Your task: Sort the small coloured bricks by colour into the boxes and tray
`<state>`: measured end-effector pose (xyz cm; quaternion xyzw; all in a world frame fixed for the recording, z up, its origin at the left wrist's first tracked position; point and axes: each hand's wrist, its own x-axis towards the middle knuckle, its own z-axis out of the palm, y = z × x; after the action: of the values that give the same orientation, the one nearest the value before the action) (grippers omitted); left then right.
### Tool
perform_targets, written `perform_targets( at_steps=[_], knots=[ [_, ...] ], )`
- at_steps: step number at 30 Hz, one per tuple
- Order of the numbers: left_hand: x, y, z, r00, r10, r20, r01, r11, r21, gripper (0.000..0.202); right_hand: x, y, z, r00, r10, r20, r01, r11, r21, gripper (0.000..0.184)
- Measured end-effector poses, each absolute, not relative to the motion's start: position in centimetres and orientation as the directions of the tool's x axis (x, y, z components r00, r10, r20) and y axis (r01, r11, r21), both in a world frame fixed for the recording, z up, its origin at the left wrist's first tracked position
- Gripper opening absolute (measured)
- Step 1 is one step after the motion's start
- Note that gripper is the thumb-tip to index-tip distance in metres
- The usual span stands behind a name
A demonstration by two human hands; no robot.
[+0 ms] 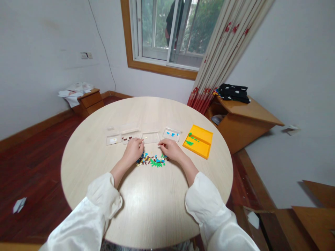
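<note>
A loose pile of tiny green, blue, brown and yellow building bricks (157, 162) lies on the round table. My left hand (133, 150) is at the pile's left, fingers curled together near a clear box holding brown bricks (130, 138). Over the pile's right side is my right hand (171, 150), its fingertips pinched beside a clear box (151, 142) with a few small pale pieces in it. Anything between the fingers of either hand is too small to make out.
Another clear box (107, 141) with whitish pieces stands at the left. To the right are a clear box with blue bricks (173, 135) and an open yellow case (204, 150) with green bricks. Beyond the table (151, 205) are a cabinet (246, 111) and a window.
</note>
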<state>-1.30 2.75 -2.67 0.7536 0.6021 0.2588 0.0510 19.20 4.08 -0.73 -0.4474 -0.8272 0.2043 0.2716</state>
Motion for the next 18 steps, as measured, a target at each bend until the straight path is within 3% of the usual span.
perform_targets(
  at_steps=[6,18],
  knots=[
    [-1.3,2.7,-3.0,0.093,0.93,0.355,0.87,-0.249,0.426,0.035,21.4,3.0,0.4,-0.527,0.849,0.033,0.607,0.403,-0.685,0.016],
    [-1.3,2.7,-3.3,0.093,0.914,0.395,0.854,-0.278,0.44,0.032,21.4,3.0,-0.3,-0.637,0.77,0.038,0.56,0.495,-0.664,0.016]
  ],
)
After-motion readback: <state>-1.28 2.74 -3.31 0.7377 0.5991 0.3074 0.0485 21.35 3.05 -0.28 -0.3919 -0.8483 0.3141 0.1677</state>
